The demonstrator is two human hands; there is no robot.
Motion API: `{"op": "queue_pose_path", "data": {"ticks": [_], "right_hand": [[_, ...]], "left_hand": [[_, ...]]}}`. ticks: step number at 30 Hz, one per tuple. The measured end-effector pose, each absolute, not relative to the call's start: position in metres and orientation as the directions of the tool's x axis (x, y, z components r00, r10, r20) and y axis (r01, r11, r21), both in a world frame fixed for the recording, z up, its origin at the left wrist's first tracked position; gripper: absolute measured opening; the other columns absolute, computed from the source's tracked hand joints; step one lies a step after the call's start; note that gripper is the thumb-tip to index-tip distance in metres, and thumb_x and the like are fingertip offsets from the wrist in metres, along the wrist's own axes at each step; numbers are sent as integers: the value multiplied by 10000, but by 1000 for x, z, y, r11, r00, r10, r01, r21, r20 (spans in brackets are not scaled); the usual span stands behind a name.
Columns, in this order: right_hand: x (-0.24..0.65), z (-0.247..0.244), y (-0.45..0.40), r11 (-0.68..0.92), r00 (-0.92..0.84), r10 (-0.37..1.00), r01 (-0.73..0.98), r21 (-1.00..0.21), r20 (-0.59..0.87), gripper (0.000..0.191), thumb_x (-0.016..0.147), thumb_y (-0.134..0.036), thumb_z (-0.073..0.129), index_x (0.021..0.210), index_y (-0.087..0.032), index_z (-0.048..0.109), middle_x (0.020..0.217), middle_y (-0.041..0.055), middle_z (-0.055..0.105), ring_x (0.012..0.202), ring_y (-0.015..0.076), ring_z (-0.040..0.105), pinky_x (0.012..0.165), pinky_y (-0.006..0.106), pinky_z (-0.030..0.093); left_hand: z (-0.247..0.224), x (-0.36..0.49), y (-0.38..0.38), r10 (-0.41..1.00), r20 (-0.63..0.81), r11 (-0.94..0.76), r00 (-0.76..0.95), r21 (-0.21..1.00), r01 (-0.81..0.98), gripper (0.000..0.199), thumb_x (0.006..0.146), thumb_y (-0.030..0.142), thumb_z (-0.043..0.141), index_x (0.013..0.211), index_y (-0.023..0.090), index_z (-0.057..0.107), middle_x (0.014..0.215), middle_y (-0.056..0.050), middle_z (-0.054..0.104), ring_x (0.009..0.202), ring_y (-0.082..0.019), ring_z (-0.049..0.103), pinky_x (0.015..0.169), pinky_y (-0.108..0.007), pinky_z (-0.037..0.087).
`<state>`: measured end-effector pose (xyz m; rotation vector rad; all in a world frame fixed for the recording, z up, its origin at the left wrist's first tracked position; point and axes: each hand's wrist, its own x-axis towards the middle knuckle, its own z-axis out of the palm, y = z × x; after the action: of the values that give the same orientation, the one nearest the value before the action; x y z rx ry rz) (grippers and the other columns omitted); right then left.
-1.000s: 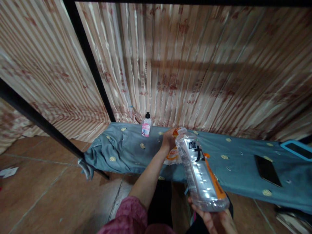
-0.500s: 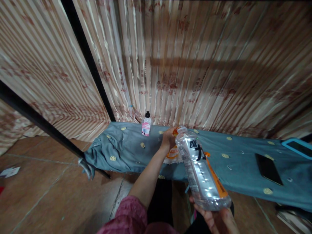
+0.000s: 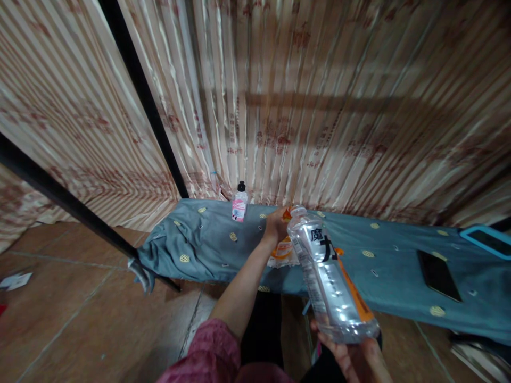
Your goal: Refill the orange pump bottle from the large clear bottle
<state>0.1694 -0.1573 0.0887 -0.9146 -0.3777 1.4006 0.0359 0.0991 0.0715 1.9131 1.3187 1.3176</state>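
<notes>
A large clear bottle (image 3: pixel 329 276) with a silver and orange label and no cap on its mouth is tilted, its neck pointing up and left. My right hand (image 3: pixel 351 354) grips it by the base. Behind the neck, my left hand (image 3: pixel 275 226) is closed on something orange, mostly hidden by the bottle. Just below that hand, an orange and white packet (image 3: pixel 281 256) lies on the cloth-covered surface, partly hidden. A small clear bottle (image 3: pixel 239 205) with a pink label and black cap stands left of my left hand.
The long narrow surface has a blue-green patterned cloth (image 3: pixel 215 244). On its right are a dark phone (image 3: pixel 439 275) and a blue-framed object (image 3: pixel 485 239). Black poles (image 3: pixel 147 101) stand at left, before a striped curtain (image 3: pixel 279 106). Papers (image 3: pixel 16 281) lie on the tiled floor.
</notes>
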Motion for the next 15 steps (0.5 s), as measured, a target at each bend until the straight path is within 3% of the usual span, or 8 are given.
{"op": "queue_pose_path", "data": {"ticks": [15], "right_hand": [[169, 86, -158, -89, 135, 962, -667, -740, -238, 360, 676, -506, 836, 978, -316, 789, 948, 89, 833, 795, 287, 791, 707, 323, 640]], "left_hand": [[72, 31, 99, 889, 449, -444, 89, 800, 404, 175, 813, 322, 634, 898, 190, 713, 919, -77, 749, 831, -217, 686, 768, -305, 548]]}}
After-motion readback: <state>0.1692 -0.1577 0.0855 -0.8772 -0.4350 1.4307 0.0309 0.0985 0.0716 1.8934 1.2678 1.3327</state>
